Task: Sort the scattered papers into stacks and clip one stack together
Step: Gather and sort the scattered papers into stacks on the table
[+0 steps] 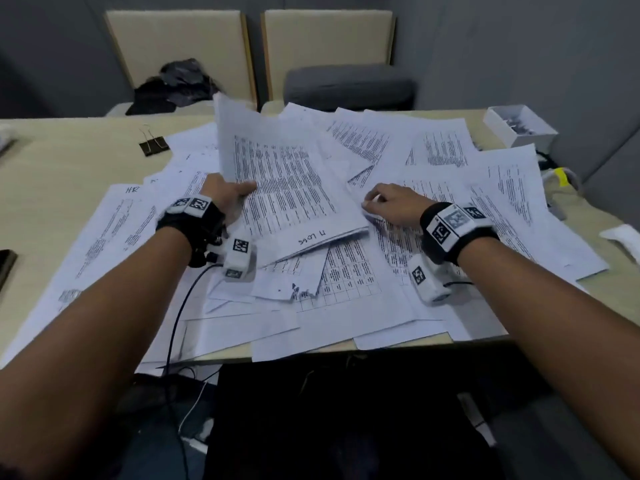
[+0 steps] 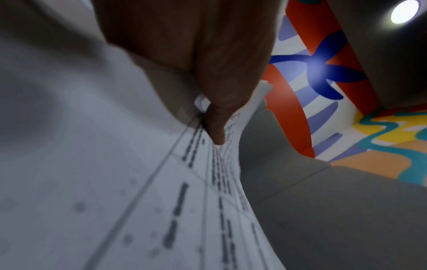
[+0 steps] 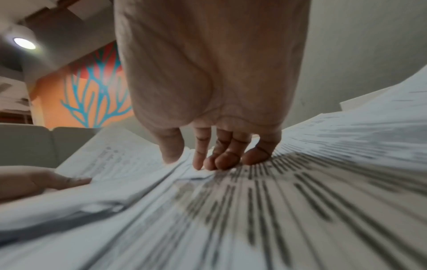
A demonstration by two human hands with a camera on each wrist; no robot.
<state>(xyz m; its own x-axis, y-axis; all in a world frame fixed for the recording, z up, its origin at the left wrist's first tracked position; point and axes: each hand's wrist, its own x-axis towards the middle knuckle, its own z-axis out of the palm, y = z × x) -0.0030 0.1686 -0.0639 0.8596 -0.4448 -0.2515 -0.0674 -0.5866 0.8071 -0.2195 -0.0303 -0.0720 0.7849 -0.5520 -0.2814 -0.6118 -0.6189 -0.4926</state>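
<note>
A pale wooden tabletop [image 1: 69, 188] is lying under a wide scatter of printed papers [image 1: 346, 299], some hanging over its near edge. Two beige chair backs [image 1: 180, 50] are standing behind it, against a grey wall, with a dark bundle [image 1: 173, 88] and a grey cushion [image 1: 349, 86] in front of them. A black binder clip [image 1: 153, 145] is sitting on bare wood at the far left, apart from the sheets. At the far right corner a small white box [image 1: 519, 126] is holding small dark pieces too blurred to name. The left hand [image 1: 225, 199] is grasping a sheaf of papers [image 1: 284, 188] at its left edge, thumb on top, its grip closed round the sheets and lifting that side so the sheaf is tilting. The right hand [image 1: 391, 204] is resting on the loose sheets just right of the sheaf, fingers [image 3: 221, 159] bent and their tips pressing the paper; whether its grip is pinching a sheet cannot be told.
</note>
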